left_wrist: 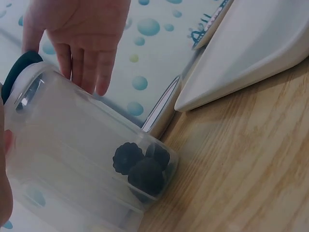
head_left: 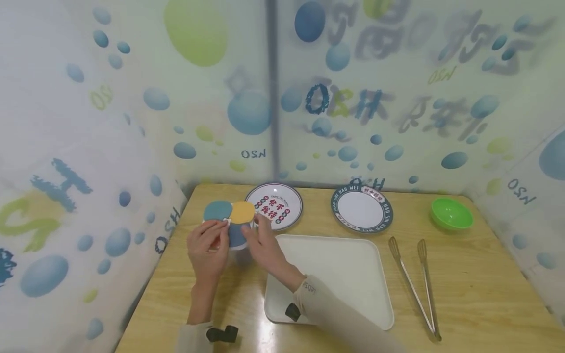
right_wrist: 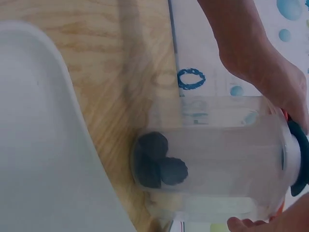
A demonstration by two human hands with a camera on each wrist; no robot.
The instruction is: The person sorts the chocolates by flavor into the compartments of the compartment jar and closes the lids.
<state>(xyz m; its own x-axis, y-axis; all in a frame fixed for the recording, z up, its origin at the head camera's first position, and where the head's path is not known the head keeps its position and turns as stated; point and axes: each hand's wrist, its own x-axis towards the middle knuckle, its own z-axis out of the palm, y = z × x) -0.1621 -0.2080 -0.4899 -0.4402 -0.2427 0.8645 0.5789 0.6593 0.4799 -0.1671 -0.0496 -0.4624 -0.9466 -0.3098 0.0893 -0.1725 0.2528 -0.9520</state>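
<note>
A clear plastic storage canister (right_wrist: 227, 154) with teal, yellow, blue and partly hidden red lids (head_left: 237, 236) stands at the table's left. Several dark, round pieces with scalloped edges (left_wrist: 146, 176) lie at its bottom. My left hand (head_left: 209, 250) is over the lids, thumb and fingertips pinching near their middle; its palm covers most of the red one. On the other side, my right hand (head_left: 267, 247) has its thumb on the lid rim. Its other fingers (left_wrist: 87, 67) reach down straight along the canister's side in the left wrist view.
A white tray (head_left: 328, 274) lies right of the canister. Behind are a plate with red lettering (head_left: 289, 206) and a dark-rimmed plate (head_left: 362, 211). A green bowl (head_left: 451, 214) stands at the back right, with metal tongs (head_left: 425, 294) lying spread nearer. Patterned curtains (head_left: 273, 166) border the table.
</note>
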